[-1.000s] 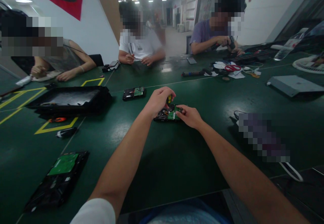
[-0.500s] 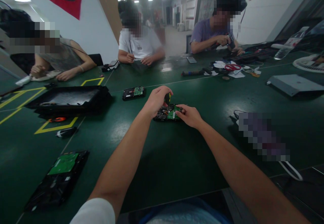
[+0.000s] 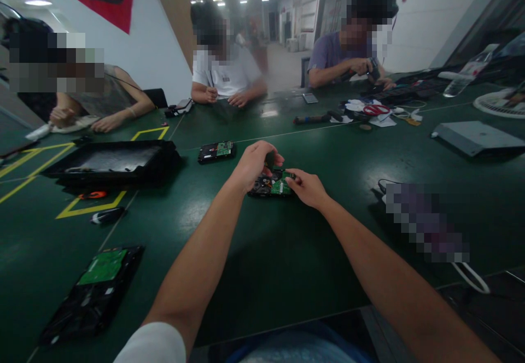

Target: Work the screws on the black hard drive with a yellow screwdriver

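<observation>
Over the circuit unit at mid-bench, the left hand has its grip round a dark handle; whether the right hand clamps the unit's right side, I cannot tell. Apparently fine tool work, calling next for steadiness. A similar device lies farther left.

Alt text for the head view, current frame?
A person's left hand holds a dark tool over a black device with a green circuit board; the right hand touches the device's right end. Two similar devices and a black tray lie to the left on the dark green table; three people are opposite.
</observation>
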Available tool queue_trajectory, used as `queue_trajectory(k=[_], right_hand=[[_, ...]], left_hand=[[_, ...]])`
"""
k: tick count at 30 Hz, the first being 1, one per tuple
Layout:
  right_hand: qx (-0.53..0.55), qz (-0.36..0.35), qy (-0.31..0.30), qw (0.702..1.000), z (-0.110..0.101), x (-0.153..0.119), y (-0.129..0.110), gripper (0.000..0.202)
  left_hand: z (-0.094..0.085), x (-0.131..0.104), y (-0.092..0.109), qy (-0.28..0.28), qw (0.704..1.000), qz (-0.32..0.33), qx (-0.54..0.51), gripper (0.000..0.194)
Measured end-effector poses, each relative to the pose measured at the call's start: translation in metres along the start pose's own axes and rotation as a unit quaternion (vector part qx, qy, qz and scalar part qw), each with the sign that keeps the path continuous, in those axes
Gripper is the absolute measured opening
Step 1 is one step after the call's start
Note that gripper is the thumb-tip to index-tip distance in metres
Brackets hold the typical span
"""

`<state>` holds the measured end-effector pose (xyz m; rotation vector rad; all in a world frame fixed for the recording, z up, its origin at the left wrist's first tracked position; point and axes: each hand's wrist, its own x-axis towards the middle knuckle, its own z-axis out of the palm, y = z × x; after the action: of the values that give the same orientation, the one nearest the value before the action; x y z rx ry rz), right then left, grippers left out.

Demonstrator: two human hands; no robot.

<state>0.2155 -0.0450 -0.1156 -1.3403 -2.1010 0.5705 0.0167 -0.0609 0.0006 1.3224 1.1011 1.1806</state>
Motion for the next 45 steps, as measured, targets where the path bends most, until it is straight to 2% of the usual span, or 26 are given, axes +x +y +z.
queue_trajectory(k=[6, 18, 25, 32, 38, 45], right_hand=[[0.015, 0.033, 0.012, 0.999, -0.0025, 0.001, -0.0022, 0.039], [0.017, 0.034, 0.028, 0.999, -0.0013, 0.0016, -0.0009, 0.038], [0.003, 0.049, 0.014, 0.999, -0.0016, 0.0019, -0.0014, 0.043], [-0.002, 0.049, 0.016, 0.999, -0.0019, 0.0024, -0.0015, 0.041], [0.002, 0.053, 0.014, 0.998, -0.0029, 0.0015, -0.0041, 0.04], [-0.002, 0.057, 0.001, 0.998, -0.0025, 0.0027, -0.0028, 0.041]], left_hand=[[-0.0005, -0.0012, 0.0016, 0.025, 0.996, 0.05, 0.07, 0.026], [0.0004, -0.0007, 0.0005, -0.008, 1.0, -0.004, -0.025, 0.021], [-0.0033, 0.0013, -0.0018, 0.01, 0.998, 0.045, 0.036, 0.022], [-0.0029, -0.0009, 0.0012, -0.014, 0.998, 0.044, 0.031, 0.024], [-0.0011, -0.0013, 0.0011, 0.008, 1.0, 0.019, -0.005, 0.018], [-0.0009, -0.001, 0.002, 0.038, 0.996, 0.053, 0.068, 0.021]])
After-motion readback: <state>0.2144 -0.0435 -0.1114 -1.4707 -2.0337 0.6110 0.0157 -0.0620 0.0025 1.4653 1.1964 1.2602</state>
